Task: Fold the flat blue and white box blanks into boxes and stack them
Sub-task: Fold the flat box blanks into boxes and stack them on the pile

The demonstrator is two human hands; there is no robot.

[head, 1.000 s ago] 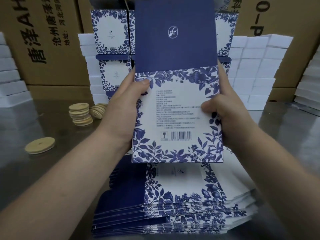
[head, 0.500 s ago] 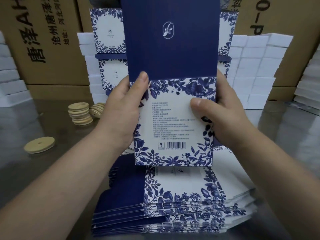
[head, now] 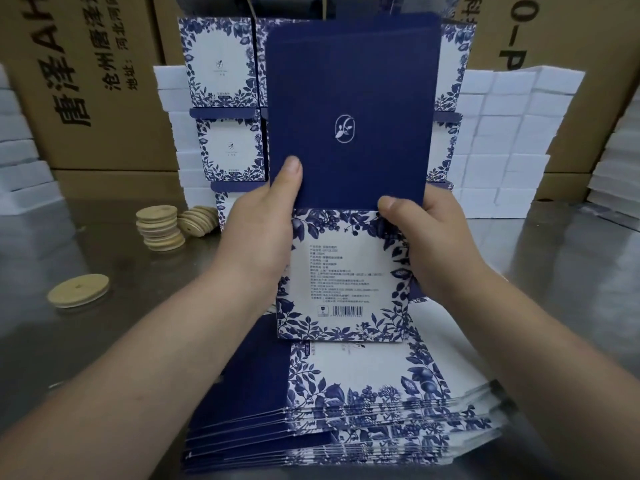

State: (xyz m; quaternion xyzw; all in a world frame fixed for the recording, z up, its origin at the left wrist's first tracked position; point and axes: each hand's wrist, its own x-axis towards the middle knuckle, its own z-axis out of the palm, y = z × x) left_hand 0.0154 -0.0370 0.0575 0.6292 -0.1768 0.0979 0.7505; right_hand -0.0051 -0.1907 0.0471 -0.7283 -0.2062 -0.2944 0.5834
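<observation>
I hold one box blank (head: 346,216) upright in front of me; its top half is dark blue with a white logo, its lower half white with blue flowers and a barcode. My left hand (head: 263,233) grips its left edge, thumb on the blue panel. My right hand (head: 429,237) grips the right edge, thumb at the fold line. Below lies a fanned pile of flat blanks (head: 346,420) on the metal table. Behind the held blank stand stacked folded boxes (head: 221,98), partly hidden.
Round wooden lids (head: 161,228) are stacked at the left, with one lying alone (head: 79,291) nearer me. White foam blocks (head: 512,140) and brown cartons (head: 90,77) line the back. The metal table (head: 104,341) shows on both sides of the pile.
The held blank has slid lower, so more of its blue panel shows. Both thumbs now sit up at the fold line instead of on the white printed panel.
</observation>
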